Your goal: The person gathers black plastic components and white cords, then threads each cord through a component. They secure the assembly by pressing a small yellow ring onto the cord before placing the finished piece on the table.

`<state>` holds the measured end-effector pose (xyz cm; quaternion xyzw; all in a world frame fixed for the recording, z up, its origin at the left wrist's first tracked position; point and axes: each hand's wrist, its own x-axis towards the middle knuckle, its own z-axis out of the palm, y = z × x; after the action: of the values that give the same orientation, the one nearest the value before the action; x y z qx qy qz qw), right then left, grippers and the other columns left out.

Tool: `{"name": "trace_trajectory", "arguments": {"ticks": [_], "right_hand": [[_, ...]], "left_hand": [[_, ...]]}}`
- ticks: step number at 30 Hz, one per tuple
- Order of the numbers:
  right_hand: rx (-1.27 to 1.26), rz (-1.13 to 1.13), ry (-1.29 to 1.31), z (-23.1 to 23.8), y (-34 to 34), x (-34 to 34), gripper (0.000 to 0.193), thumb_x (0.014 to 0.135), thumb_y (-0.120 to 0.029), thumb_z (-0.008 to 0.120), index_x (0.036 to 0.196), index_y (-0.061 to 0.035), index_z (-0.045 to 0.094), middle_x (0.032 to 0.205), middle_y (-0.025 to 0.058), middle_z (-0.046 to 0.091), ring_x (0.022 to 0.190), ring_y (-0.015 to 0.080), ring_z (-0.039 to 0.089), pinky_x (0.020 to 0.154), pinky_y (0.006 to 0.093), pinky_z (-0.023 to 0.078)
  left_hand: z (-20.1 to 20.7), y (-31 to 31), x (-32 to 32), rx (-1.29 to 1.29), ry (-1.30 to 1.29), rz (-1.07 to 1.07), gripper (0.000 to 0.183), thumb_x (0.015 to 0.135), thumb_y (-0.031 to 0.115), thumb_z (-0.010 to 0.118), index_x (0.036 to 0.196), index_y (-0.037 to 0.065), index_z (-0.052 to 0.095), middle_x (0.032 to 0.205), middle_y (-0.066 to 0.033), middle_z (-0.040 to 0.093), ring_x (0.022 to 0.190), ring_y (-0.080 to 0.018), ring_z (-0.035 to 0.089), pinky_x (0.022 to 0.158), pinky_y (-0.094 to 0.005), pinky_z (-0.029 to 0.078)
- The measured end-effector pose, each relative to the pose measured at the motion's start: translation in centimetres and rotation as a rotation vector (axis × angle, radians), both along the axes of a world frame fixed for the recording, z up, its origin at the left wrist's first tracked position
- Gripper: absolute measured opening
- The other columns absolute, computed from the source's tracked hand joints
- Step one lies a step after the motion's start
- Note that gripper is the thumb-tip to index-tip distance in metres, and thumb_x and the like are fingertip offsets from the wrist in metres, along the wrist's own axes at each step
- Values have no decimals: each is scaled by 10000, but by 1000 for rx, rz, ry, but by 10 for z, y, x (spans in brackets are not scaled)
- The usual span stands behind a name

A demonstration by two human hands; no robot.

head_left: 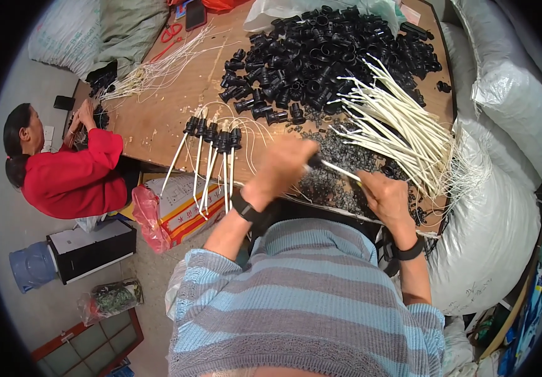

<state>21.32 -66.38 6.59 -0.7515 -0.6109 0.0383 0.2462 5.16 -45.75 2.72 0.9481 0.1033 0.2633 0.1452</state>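
Over the table's near edge, my left hand is closed and blurred by motion. A dark bit of a black plastic fitting shows at its fingers, the rest covered. From there a thin white sleeved wire runs across to my right hand, whose fingers pinch its other end. Left of my hands lie several black fittings with white sleeved wires, their white ends hanging past the edge. Small dark clear-looking pieces are spread beneath both hands.
A heap of black plastic fittings covers the table's far middle. A bundle of white sleeved wires lies at right, beside large white sacks. At left, a person in red works near thin white wires and red scissors.
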Motion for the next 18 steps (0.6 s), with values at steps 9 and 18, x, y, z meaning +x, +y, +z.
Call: {"name": "trace_trajectory", "arguments": {"ticks": [9,18], "right_hand": [[406,181,1648,10,1,39,171,803,-119,733,708,-78,596,995,62,675,619,63,539,520,218,394],[65,-64,436,-15,36,-33,128,782,-126,726,874,-94,642,700,99,622,572,285,607,510,360,466]], "left_hand": [[16,-3,-26,-562,325,515,246,788,75,705,1020,39,628,873,-96,686,670,-196,659,591,-303,520],[-2,-25,-2,-995,97,285,212,800,0,673,1010,-10,652,735,7,628,607,-55,587,516,-187,468]]}}
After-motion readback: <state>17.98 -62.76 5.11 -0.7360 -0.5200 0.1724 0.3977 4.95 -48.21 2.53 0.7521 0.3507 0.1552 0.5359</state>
